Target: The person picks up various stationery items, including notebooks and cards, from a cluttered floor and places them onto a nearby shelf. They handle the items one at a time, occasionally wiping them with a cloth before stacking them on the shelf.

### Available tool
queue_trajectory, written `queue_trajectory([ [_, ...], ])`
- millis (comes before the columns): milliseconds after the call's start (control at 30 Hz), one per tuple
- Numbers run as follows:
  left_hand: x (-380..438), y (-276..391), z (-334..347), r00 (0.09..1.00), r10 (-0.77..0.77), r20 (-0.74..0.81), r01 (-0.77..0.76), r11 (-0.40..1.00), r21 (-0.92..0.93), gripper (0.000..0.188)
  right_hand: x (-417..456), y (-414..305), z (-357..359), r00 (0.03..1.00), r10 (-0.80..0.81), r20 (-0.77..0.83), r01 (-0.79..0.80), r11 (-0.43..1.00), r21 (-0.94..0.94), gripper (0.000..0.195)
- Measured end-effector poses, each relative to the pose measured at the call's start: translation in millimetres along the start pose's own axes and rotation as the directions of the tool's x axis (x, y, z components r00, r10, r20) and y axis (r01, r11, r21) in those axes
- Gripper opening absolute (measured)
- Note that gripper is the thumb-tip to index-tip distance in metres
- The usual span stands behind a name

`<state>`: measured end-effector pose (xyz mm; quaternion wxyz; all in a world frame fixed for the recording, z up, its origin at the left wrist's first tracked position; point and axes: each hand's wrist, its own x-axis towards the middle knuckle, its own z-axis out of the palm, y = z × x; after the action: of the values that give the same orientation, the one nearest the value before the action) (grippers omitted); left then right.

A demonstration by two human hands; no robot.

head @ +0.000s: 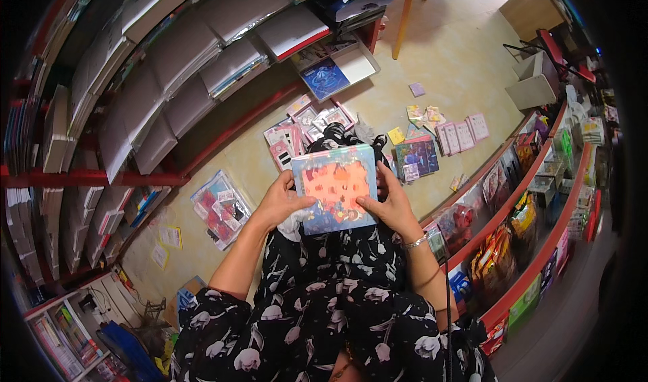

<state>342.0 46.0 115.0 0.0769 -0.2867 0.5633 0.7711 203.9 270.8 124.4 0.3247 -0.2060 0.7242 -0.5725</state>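
Observation:
A square, glossy box or book (336,188) with a blue border and a pink-orange middle is held flat above my lap. At its left edge my left hand (286,200) grips it, thumb on the top face. My right hand (391,200) holds the opposite edge the same way, a bracelet at the wrist. Beyond it on the floor lie an open box of pink cards and frames (324,119), pink and white packs (283,144), a dark blue illustrated pack (417,157) and a row of pink packets (461,134). Whether the held item is a box or a book I cannot tell.
Shelves of stacked books and papers (187,53) fill the left side. Curved red-edged racks (511,205) with packaged goods stand at the right. A clear bag of small packets (220,210) lies on the left floor. A tray (362,63) and a wooden table leg (405,22) are ahead.

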Motion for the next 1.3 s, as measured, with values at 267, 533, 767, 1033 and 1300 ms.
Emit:
queue_trajectory([
  [267, -23.7, 48.7, 27.7, 0.931, 0.366, 0.010, -0.352, 0.886, 0.303, 0.063, -5.4, -40.0, -8.0, 1.000, -0.004, 0.018, -0.002, 0.946, 0.324, 0.063],
  [533, 10.8, 31.7, 32.7, 0.879, 0.469, 0.088, -0.452, 0.760, 0.466, 0.065, 5.5, -12.1, -14.5, 0.971, -0.226, -0.077, 0.231, 0.971, 0.059, 0.067],
  [767, 3.2, 33.7, 46.3, 0.861, 0.505, 0.055, -0.391, 0.589, 0.707, 0.080, 2.2, -7.5, -12.5, 0.958, -0.285, -0.021, 0.285, 0.959, -0.007, 0.082],
  [1033, 7.7, 28.1, 35.7, 0.911, 0.407, 0.062, -0.348, 0.682, 0.643, 0.071, 5.8, -4.4, -20.6, 0.974, -0.218, 0.060, 0.210, 0.971, 0.112, 0.075],
  [1300, 32.4, 43.9, 28.7, 0.957, 0.279, 0.074, -0.282, 0.849, 0.447, 0.059, 15.7, 10.4, -61.9, 0.979, -0.070, 0.193, 0.071, 0.997, 0.005, 0.064],
])
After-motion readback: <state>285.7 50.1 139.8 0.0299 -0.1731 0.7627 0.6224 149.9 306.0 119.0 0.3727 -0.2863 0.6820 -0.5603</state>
